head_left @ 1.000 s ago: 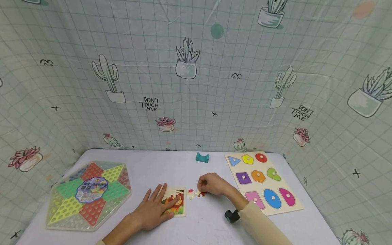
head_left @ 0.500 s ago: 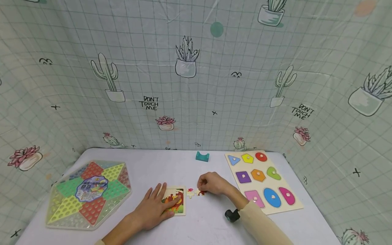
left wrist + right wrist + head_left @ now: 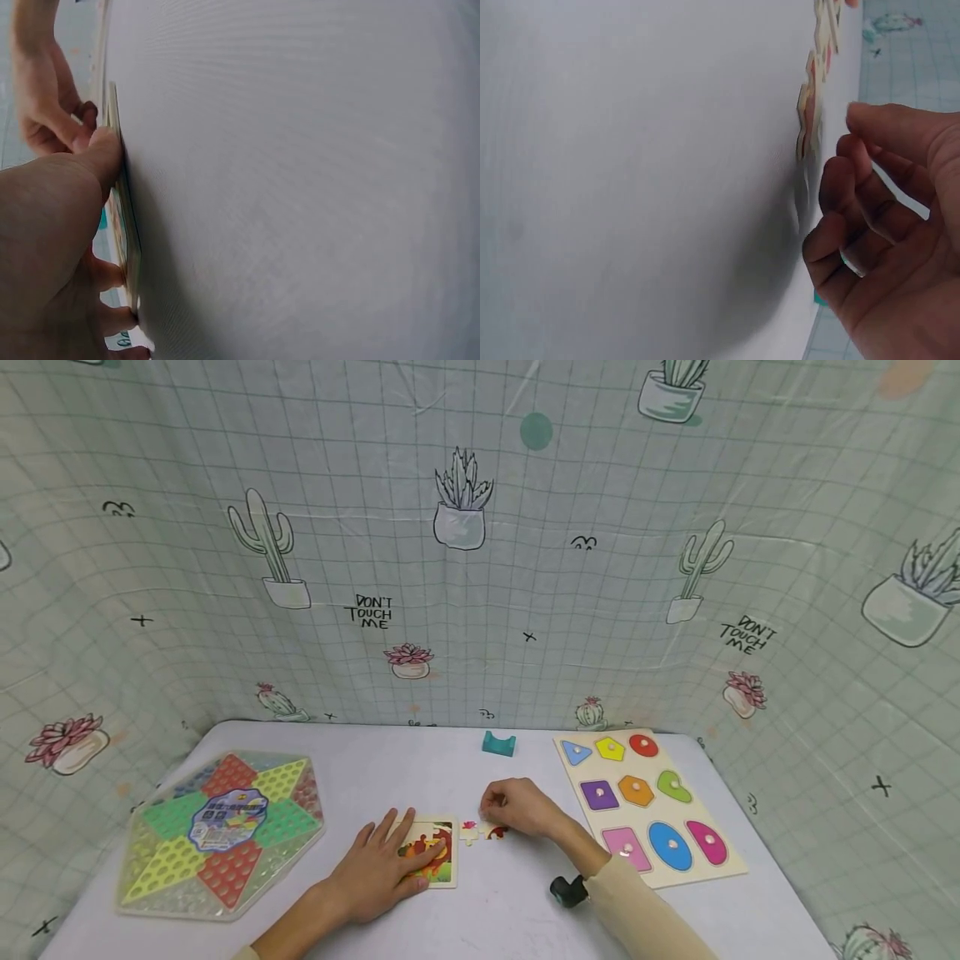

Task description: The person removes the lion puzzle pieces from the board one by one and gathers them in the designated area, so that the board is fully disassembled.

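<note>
Left hand [image 3: 378, 868] spread, resting on puzzle board [image 3: 444, 868]; light pressure should steady it. Right hand [image 3: 521, 810] curled over loose pieces [image 3: 470, 833] just beside puzzle board; cannot tell if grasping one. Best pinch by edges, avoid nudging neighbours.

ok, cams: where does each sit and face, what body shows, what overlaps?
Head: worn on the head, facing forward and down at the table and cloth backdrop; left grip, right grip and both forearms show.
Left wrist: worn there, looking low across the table at the framed puzzle, edge-on; left grip close up, right grip beyond.
Right wrist: worn there, looking low across the table at loose puzzle pieces; right grip close up, a fingertip at the top edge.
Shared by head and left wrist: both grips, framed puzzle.
</note>
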### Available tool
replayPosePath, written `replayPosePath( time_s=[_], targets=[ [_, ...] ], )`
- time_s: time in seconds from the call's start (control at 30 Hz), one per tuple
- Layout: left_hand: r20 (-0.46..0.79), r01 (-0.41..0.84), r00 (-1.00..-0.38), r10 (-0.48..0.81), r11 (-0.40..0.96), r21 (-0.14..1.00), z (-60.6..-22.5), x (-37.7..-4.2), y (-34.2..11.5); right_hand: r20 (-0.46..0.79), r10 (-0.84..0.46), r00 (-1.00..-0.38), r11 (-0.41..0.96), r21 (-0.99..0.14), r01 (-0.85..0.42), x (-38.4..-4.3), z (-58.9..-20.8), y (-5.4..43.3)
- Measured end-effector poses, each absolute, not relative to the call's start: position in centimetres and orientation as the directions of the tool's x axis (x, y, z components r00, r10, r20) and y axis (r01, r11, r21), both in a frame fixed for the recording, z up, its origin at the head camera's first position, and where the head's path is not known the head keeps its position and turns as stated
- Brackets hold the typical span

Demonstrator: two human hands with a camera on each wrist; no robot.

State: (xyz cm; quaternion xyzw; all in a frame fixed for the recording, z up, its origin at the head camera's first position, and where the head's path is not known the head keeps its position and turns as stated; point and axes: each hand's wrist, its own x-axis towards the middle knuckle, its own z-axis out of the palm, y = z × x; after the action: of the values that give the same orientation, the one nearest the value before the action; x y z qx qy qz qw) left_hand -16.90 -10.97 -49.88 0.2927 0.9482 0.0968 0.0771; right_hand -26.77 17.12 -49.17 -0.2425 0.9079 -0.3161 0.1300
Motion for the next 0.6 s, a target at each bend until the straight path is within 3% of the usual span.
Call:
replayPosePath(
  time_s=[0.3,0.6],
  targets=[
    [-0.127,0.51,-0.822,0.555,0.817,0.269,-49.9,-16.8,-10.8,-0.048,-0.594,-0.803,0.624,-0.657,-0.423,-26.1,-48.6,14.1],
    [-0.121,0.531,-0.809,0.575,0.804,0.268,-50.0,-17.0,-10.9,-0.079,-0.691,-0.718,0.628,-0.557,-0.543,-25.3,-48.9,11.7]
  ],
)
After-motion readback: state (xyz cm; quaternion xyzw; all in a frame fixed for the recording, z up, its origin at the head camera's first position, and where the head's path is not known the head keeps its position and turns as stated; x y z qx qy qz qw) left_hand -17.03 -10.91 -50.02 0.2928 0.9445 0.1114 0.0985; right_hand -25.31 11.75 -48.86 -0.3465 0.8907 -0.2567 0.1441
